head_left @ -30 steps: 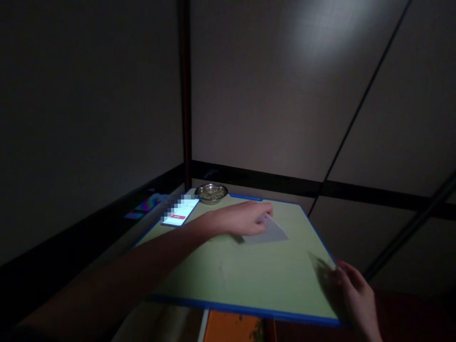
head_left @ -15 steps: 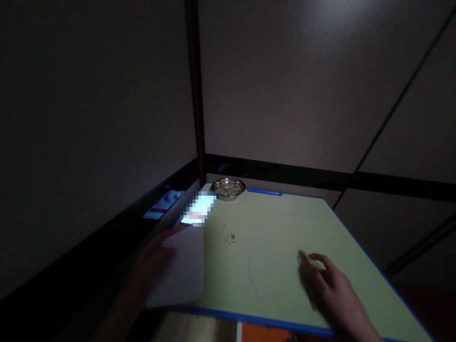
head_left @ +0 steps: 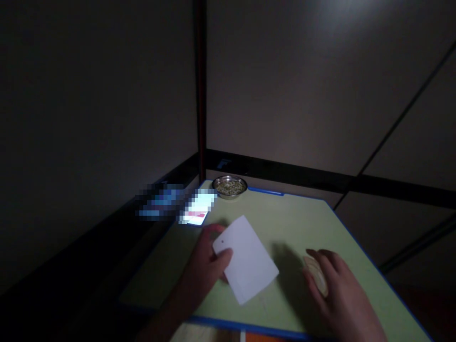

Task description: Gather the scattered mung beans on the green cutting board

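A white card [head_left: 247,263] with a small dark hole or spot near one corner is held tilted over the table in my left hand [head_left: 208,259], thumb on its upper face and fingers behind. To the right, my right hand [head_left: 337,285] curls around a pale yellowish round thing [head_left: 315,273] with ring-like lines, like a roll of tape; the fingers partly cover it. The pale green table [head_left: 285,223] with a blue edge lies beneath both hands.
A metal bowl [head_left: 230,187] of small seeds or grains stands at the far left corner. In front of it lies a phone [head_left: 199,209] with a bright, blurred-out screen. Walls close off the back and left. Under the near edge, something orange [head_left: 270,337] shows.
My left hand has brought the card from the table's left side toward the middle and tilted it. The few scattered grains seen earlier are now hidden. My right hand has turned, showing the round thing.
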{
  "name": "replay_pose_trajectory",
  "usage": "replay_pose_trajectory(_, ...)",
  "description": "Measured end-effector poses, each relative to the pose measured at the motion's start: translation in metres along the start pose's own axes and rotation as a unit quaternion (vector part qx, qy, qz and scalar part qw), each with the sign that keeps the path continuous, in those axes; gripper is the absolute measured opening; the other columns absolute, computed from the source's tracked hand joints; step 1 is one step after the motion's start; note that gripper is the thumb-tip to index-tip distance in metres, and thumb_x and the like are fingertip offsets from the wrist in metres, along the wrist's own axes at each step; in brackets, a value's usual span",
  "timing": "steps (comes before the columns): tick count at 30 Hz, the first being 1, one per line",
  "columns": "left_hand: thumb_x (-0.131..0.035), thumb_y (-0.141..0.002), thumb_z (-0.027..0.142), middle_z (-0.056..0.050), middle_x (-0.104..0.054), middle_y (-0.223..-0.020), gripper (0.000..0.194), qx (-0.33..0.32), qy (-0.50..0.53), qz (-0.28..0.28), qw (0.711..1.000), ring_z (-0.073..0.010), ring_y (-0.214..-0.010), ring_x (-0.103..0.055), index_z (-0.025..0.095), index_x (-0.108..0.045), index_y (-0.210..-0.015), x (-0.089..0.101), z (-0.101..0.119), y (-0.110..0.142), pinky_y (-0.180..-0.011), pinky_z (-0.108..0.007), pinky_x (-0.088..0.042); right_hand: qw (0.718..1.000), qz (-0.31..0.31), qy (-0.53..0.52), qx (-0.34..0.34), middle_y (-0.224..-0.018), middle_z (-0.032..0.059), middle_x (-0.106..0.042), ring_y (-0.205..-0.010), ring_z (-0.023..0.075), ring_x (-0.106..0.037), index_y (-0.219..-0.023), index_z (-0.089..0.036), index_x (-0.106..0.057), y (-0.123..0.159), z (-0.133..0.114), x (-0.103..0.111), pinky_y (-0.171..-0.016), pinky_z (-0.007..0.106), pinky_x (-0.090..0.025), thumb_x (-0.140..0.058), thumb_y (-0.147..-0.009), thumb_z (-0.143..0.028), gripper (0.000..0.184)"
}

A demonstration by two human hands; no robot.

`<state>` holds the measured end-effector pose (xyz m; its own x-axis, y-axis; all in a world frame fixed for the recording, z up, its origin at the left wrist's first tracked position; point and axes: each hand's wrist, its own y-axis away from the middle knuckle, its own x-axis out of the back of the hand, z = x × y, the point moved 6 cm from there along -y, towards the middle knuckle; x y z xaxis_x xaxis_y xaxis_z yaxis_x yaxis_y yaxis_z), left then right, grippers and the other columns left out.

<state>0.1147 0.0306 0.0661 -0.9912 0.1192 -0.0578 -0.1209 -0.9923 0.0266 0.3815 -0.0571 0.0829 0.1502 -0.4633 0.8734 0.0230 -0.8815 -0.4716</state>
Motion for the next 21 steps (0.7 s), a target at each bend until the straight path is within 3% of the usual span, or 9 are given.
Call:
replay_pose_trajectory(3,-0.064,-0.073,0.025,0.002,-0.067,-0.09,0.043,-0.004,0.029,-0.055,0.998,-0.0161,-0.063,-0.067,0.027,-0.039,-0.108,-0.037,0.0,0.006,-0.046,-0.025,-0.052,0.991,0.005,-0.008,0.131,-0.127,0.0196,-0.064,-0.105,0.0344,-0.067,-0.14,-0.018,-0.052,-0.003,-0.068,0.011,-0.082,0.048,-0.059,-0.06,-0.089,-0.045,0.059)
replay_pose_trajectory(5,-0.062,-0.076,0.022,0.0,-0.067,-0.099,0.037,-0.011,0.054,-0.093,0.994,-0.0136,-0.069,-0.068,0.027,-0.04,-0.105,-0.054,0.001,0.013,-0.051,-0.022,-0.051,0.988,0.008,0.003,0.157,-0.126,0.0198,-0.066,-0.101,0.0347,-0.069,-0.139,-0.015,-0.053,-0.006,-0.098,0.014,-0.081,0.049,-0.06,-0.062,-0.085,-0.038,0.06)
replay_pose_trajectory(9,-0.061,-0.082,0.024,0.002,-0.067,-0.094,0.026,-0.017,0.056,-0.105,0.993,-0.0096,-0.065,-0.063,0.027,-0.04,-0.097,-0.062,0.008,0.021,-0.051,-0.019,-0.046,0.988,-0.022,0.016,0.155,-0.127,0.0219,-0.066,-0.101,0.0351,-0.069,-0.14,-0.007,-0.052,-0.014,-0.123,0.015,-0.078,0.046,-0.062,-0.06,-0.077,-0.025,0.065)
replay_pose_trajectory(11,-0.061,-0.083,0.025,0.003,-0.067,-0.09,0.024,-0.049,0.052,-0.088,0.994,-0.011,-0.072,-0.065,0.026,-0.041,-0.097,-0.059,0.018,0.021,-0.062,-0.022,-0.051,0.989,-0.041,0.022,0.141,-0.131,0.0214,-0.065,-0.104,0.0337,-0.069,-0.141,-0.006,-0.05,-0.019,-0.127,0.015,-0.077,0.042,-0.062,-0.055,-0.076,-0.015,0.066)
replay_pose_trajectory(15,-0.062,-0.086,0.029,-0.002,-0.072,-0.096,0.034,-0.074,0.059,-0.128,0.987,-0.0172,-0.091,-0.069,0.026,-0.045,-0.115,-0.046,0.038,0.016,-0.084,-0.031,-0.054,0.994,-0.068,0.001,0.081,-0.12,0.0175,-0.072,-0.099,0.0277,-0.071,-0.138,-0.011,-0.052,-0.033,-0.111,0.023,-0.077,0.034,-0.059,-0.047,-0.073,-0.002,0.066)
replay_pose_trajectory(18,-0.054,-0.091,0.04,-0.003,-0.074,-0.093,0.042,-0.088,0.065,-0.138,0.984,-0.0208,-0.087,-0.07,0.026,-0.039,-0.128,-0.011,0.041,0.007,-0.082,-0.036,-0.056,0.992,-0.085,-0.085,-0.046,-0.089,0.0126,-0.076,-0.077,0.0261,-0.073,-0.127,-0.013,-0.056,-0.036,-0.065,0.024,-0.069,0.033,-0.056,-0.045,-0.08,-0.009,0.048)
replay_pose_trajectory(19,-0.053,-0.092,0.042,-0.002,-0.074,-0.087,0.039,-0.098,0.04,-0.113,0.988,-0.02,-0.081,-0.07,0.024,-0.042,-0.125,0.007,0.038,0.003,-0.079,-0.035,-0.055,0.983,-0.095,-0.132,-0.088,-0.084,0.0111,-0.075,-0.073,0.0255,-0.072,-0.125,-0.013,-0.054,-0.033,-0.047,0.02,-0.067,0.033,-0.056,-0.043,-0.084,-0.013,0.043)
replay_pose_trajectory(21,-0.056,-0.089,0.042,0.001,-0.072,-0.078,0.03,-0.114,-0.032,0.013,0.993,-0.0171,-0.073,-0.066,0.022,-0.052,-0.111,0.05,0.025,-0.005,-0.074,-0.03,-0.052,0.957,-0.099,-0.235,-0.136,-0.091,0.0117,-0.075,-0.079,0.0243,-0.072,-0.126,-0.014,-0.051,-0.024,-0.016,0.007,-0.07,0.031,-0.056,-0.041,-0.088,-0.021,0.04)
